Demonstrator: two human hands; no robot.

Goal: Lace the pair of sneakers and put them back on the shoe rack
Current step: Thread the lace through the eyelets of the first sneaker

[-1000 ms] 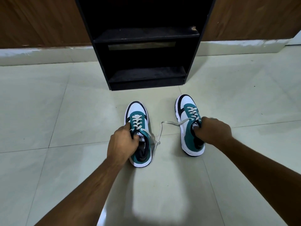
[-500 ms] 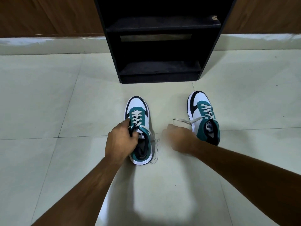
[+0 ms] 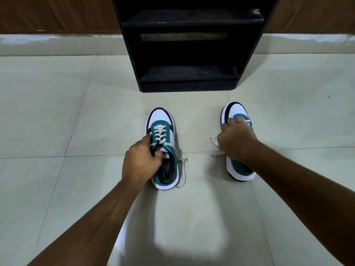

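Two white, teal and black sneakers stand on the tiled floor, toes toward the black shoe rack (image 3: 189, 73). My left hand (image 3: 141, 160) grips the left sneaker (image 3: 163, 146) at its tongue and collar; its white laces are threaded and the loose ends trail on the floor to its right. My right hand (image 3: 237, 141) is closed over the laces and tongue of the right sneaker (image 3: 235, 112), hiding its middle. A loose lace end (image 3: 214, 141) sticks out to the left of that hand.
The rack has two empty shelves and stands against a wood-panelled wall (image 3: 57, 14) with a pale skirting (image 3: 57, 45). Pale floor tiles (image 3: 57, 112) spread to both sides of the sneakers.
My right hand left the right sneaker, swung toward the middle, then came back and closed on its laces. The left hand has kept its grip. The view shifted left.
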